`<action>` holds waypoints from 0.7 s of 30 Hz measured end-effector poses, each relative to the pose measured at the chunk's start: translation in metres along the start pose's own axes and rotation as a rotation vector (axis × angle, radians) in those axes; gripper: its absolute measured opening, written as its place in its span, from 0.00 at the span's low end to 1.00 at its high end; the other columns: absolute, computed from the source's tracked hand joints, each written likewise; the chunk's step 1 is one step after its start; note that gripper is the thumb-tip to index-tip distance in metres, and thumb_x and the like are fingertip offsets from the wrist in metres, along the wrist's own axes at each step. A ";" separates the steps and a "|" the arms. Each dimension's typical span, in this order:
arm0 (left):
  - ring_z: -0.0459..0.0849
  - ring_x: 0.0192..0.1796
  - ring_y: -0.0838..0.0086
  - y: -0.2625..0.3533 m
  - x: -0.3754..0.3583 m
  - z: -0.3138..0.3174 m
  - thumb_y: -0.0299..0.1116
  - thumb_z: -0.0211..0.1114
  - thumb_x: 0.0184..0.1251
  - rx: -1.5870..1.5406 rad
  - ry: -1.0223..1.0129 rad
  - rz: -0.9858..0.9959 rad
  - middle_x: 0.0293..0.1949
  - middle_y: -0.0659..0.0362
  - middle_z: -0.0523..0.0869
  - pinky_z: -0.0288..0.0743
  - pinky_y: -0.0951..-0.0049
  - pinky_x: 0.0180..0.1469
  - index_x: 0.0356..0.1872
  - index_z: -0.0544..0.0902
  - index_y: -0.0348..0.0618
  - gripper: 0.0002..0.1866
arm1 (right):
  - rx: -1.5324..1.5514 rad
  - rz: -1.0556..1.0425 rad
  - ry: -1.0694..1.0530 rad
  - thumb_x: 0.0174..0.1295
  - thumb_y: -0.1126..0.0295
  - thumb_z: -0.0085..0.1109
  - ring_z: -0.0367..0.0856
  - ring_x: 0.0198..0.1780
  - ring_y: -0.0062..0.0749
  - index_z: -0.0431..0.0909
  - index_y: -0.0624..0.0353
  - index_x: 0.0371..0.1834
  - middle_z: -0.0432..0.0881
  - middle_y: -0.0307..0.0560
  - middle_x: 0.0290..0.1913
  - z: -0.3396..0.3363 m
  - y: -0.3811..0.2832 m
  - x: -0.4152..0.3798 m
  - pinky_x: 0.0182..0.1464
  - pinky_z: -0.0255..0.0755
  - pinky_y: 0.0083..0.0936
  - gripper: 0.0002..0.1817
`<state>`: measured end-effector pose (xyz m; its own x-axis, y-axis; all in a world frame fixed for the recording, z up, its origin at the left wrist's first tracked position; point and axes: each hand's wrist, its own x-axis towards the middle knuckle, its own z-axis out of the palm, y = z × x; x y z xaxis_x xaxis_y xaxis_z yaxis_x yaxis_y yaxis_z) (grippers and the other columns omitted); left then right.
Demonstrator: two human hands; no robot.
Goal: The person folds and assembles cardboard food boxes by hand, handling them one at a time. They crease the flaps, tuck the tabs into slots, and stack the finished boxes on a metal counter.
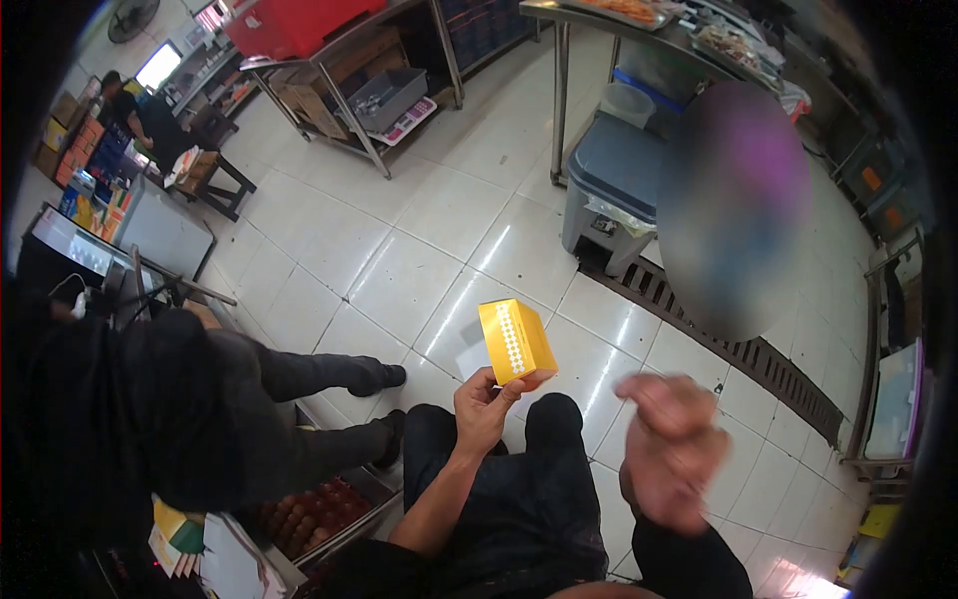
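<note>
A small yellow cardboard box (518,339) with a white scalloped pattern down one side is held up over my lap. My left hand (481,411) pinches its lower edge between thumb and fingers, and the box is slightly tilted. To the right, raised and apart from the box, my right hand (676,449) is smeared by motion. Its fingers look bent, but whether anything is in them cannot be made out.
At my left sits a person in dark clothes (299,439), beside a tray of brown round items (319,514) and a stack of flat cartons (190,549). A lidded grey bin (614,175) stands ahead near a floor drain grate (738,364). Another person (150,125) is at the far left.
</note>
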<state>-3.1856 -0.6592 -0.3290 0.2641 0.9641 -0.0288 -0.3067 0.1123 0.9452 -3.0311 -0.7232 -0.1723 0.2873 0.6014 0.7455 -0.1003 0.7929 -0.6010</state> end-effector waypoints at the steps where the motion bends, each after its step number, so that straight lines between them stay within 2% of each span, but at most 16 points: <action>1: 0.79 0.34 0.83 0.004 -0.012 0.002 0.31 0.68 0.62 -0.010 -0.017 0.001 0.36 0.61 0.84 0.72 0.84 0.37 0.42 0.80 0.33 0.13 | 0.122 -0.096 0.028 0.63 0.64 0.58 0.76 0.52 0.49 0.75 0.55 0.49 0.77 0.55 0.47 0.014 -0.025 0.007 0.54 0.70 0.43 0.13; 3: 0.80 0.37 0.81 0.011 -0.034 0.004 0.30 0.68 0.62 -0.004 -0.045 0.007 0.37 0.60 0.84 0.73 0.82 0.38 0.42 0.80 0.34 0.12 | 0.389 -0.141 0.039 0.63 0.65 0.59 0.76 0.52 0.44 0.76 0.53 0.44 0.78 0.53 0.45 0.032 -0.071 0.013 0.55 0.69 0.43 0.10; 6: 0.82 0.41 0.77 0.023 -0.068 0.001 0.29 0.67 0.63 0.031 -0.068 0.017 0.40 0.58 0.84 0.77 0.76 0.42 0.42 0.79 0.34 0.11 | 0.624 -0.037 -0.007 0.61 0.66 0.61 0.72 0.53 0.31 0.81 0.48 0.34 0.82 0.41 0.43 0.049 -0.132 -0.008 0.62 0.59 0.48 0.02; 8: 0.82 0.42 0.77 0.034 -0.091 0.003 0.29 0.67 0.63 0.027 -0.065 0.031 0.40 0.58 0.84 0.77 0.77 0.42 0.42 0.79 0.34 0.11 | 0.553 0.182 0.102 0.61 0.66 0.61 0.72 0.52 0.25 0.81 0.46 0.28 0.83 0.35 0.40 0.068 -0.189 -0.009 0.62 0.57 0.48 0.04; 9: 0.80 0.39 0.80 0.036 -0.100 0.002 0.29 0.67 0.62 0.019 -0.059 0.048 0.39 0.59 0.84 0.75 0.79 0.39 0.42 0.80 0.34 0.11 | 0.395 0.356 0.239 0.62 0.65 0.60 0.73 0.50 0.24 0.79 0.45 0.26 0.82 0.32 0.37 0.084 -0.227 -0.005 0.61 0.58 0.46 0.07; 11: 0.78 0.34 0.85 0.042 -0.115 0.003 0.30 0.68 0.62 0.005 -0.054 0.080 0.36 0.61 0.84 0.70 0.85 0.35 0.42 0.81 0.34 0.11 | 0.199 0.501 0.403 0.62 0.64 0.60 0.73 0.48 0.21 0.79 0.44 0.23 0.82 0.27 0.34 0.093 -0.261 -0.026 0.60 0.60 0.42 0.08; 12: 0.78 0.33 0.85 0.046 -0.124 0.003 0.30 0.68 0.62 -0.003 -0.060 0.087 0.35 0.61 0.84 0.70 0.85 0.35 0.42 0.81 0.34 0.11 | 0.172 0.483 0.427 0.61 0.65 0.61 0.73 0.48 0.19 0.79 0.43 0.23 0.82 0.25 0.34 0.094 -0.262 -0.039 0.59 0.61 0.40 0.08; 15: 0.77 0.33 0.86 0.058 -0.145 0.001 0.30 0.69 0.62 -0.003 -0.061 0.114 0.34 0.62 0.84 0.70 0.85 0.35 0.42 0.81 0.35 0.12 | 0.270 0.507 0.320 0.60 0.67 0.62 0.74 0.46 0.17 0.82 0.42 0.26 0.83 0.21 0.34 0.099 -0.275 -0.043 0.58 0.63 0.33 0.06; 18: 0.77 0.32 0.86 0.067 -0.163 -0.003 0.31 0.69 0.62 0.017 -0.076 0.125 0.34 0.63 0.84 0.70 0.85 0.35 0.42 0.81 0.35 0.12 | 0.456 0.494 0.268 0.60 0.70 0.63 0.77 0.46 0.18 0.84 0.43 0.30 0.84 0.23 0.37 0.113 -0.296 -0.048 0.57 0.65 0.28 0.05; 20: 0.76 0.32 0.86 0.072 -0.175 -0.007 0.31 0.69 0.62 0.028 -0.079 0.138 0.34 0.63 0.83 0.70 0.85 0.35 0.42 0.81 0.35 0.12 | 0.568 0.409 0.057 0.60 0.72 0.62 0.79 0.47 0.19 0.84 0.44 0.31 0.85 0.26 0.40 0.110 -0.302 -0.052 0.57 0.67 0.28 0.06; 21: 0.76 0.32 0.85 0.074 -0.179 -0.008 0.31 0.69 0.62 0.021 -0.076 0.148 0.34 0.63 0.83 0.70 0.85 0.36 0.41 0.81 0.35 0.12 | 0.611 0.334 -0.159 0.61 0.73 0.61 0.80 0.47 0.19 0.84 0.45 0.31 0.85 0.27 0.41 0.092 -0.293 -0.045 0.58 0.67 0.29 0.06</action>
<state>-3.2630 -0.8216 -0.2560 0.2856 0.9487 0.1354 -0.3286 -0.0358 0.9438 -3.1022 -0.9736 -0.0032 0.0107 0.7918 0.6107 -0.6878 0.4492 -0.5702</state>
